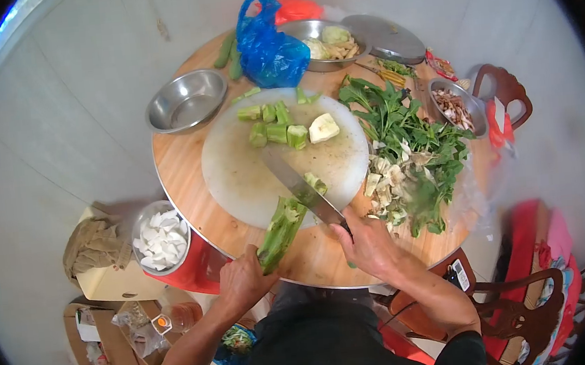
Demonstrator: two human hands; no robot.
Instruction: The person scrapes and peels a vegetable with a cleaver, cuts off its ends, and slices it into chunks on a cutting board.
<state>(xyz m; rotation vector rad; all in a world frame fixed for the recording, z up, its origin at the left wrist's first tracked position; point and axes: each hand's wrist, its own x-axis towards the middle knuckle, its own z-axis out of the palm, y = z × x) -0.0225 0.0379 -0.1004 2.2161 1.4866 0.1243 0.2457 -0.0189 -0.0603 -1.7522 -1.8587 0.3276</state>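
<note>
A: Left hand (243,278) is wrapped around a ridged green stalk (280,229) at the near edge of the round white cutting board (250,172)?

B: Yep, right hand (370,245) is fisted on the cleaver (303,190), blade across the stalk's tip. The handle's hidden. Beyond the board: a dented steel bowl (185,100), a crinkly blue bag (268,49), all on a wooden round table (180,171).

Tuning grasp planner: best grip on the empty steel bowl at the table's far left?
Take the steel bowl by its rim, pinching over the near-left edge from above. The rim is a thin exposed lip, the bowl sits upright and empty, and that side faces bare table. The right side is crowded by the blue bag and cutting board.
</note>
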